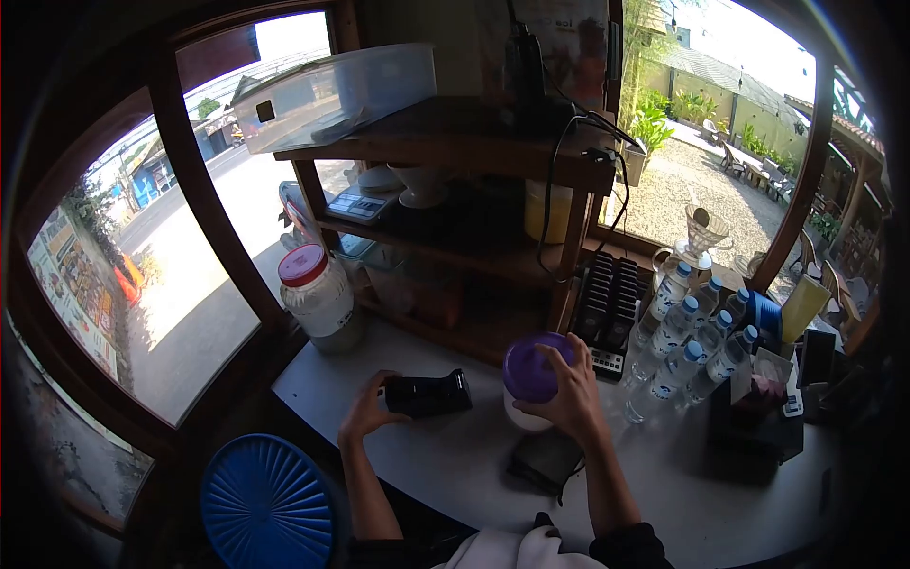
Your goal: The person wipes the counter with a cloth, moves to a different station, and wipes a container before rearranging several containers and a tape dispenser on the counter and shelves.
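My left hand (370, 408) grips the left end of a black, roughly cylindrical object (428, 395) lying sideways over the white table, its glossy end pointing right. My right hand (572, 387) is curled from above over a white tub's purple lid (531, 365), thumb at the near edge and fingers at the far right side. Below the lid, part of the white tub (524, 414) shows. A small black pouch (543, 465) with a cord lies on the table just in front of the tub, near my right forearm.
Several water bottles (675, 365) stand to the right, beside a black rack (609, 302). A red-lidded jar (318, 303) stands at the table's left corner. Wooden shelves (445, 228) rise behind, with a cable (548, 242) hanging down. A blue stool (267, 503) is lower left.
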### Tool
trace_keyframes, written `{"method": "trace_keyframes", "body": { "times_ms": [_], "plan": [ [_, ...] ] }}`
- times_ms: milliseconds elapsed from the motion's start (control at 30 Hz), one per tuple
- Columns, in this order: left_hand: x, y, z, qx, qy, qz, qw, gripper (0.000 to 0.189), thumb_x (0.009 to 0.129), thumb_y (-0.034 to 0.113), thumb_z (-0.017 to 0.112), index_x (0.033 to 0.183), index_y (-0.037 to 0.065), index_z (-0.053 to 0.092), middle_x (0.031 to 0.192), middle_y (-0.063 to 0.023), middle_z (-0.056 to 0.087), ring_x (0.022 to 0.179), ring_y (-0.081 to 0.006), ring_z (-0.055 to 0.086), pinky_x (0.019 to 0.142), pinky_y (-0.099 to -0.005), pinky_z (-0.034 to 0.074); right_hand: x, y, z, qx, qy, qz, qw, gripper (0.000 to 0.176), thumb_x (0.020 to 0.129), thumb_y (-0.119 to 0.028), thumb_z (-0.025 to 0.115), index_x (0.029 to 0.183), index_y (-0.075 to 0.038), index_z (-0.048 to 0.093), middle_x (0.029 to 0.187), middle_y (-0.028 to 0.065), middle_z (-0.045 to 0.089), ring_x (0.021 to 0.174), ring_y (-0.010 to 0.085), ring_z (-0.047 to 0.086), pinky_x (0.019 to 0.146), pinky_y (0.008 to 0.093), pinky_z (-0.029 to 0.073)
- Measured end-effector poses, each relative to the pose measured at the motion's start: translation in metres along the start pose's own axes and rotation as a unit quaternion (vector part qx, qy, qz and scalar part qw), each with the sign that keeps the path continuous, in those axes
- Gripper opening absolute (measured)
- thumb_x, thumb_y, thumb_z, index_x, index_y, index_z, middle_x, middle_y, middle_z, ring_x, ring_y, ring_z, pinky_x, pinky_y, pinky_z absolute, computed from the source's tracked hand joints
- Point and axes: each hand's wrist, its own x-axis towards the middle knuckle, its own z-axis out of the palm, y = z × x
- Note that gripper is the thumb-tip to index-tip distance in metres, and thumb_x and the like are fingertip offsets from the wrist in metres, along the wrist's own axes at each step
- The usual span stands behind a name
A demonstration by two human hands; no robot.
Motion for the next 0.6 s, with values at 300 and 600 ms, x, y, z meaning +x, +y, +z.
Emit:
{"method": "trace_keyframes", "body": {
  "times_ms": [300,600],
  "plan": [
    [-0.007,0.026,0.063,-0.174,0.233,-0.032,0.956,0.060,0.052,0.010,0.094,0.100,0.006,0.059,0.092,-0.0038,0.067,0.088,-0.0132,0.065,0.083,-0.0320,0.054,-0.006,0.008,-0.002,0.009,0.003,-0.007,1.000,0.091,0.050,-0.033,0.090,0.133,-0.022,0.052,0.147,0.0231,0.027,0.130,0.0465,0.035,0.105,0.0529,0.038],
    [0.107,0.105,0.094,-0.105,0.278,0.063,0.953,0.056,0.064,0.023,0.088,0.109,0.010,0.058,0.104,-0.0103,0.068,0.094,-0.0313,0.067,0.085,-0.0427,0.054,-0.007,0.003,-0.002,-0.011,-0.007,-0.005,1.000,0.095,0.050,-0.035,0.090,0.135,-0.024,0.050,0.148,0.0235,0.027,0.134,0.0473,0.032,0.107,0.0550,0.038]
  ]
}}
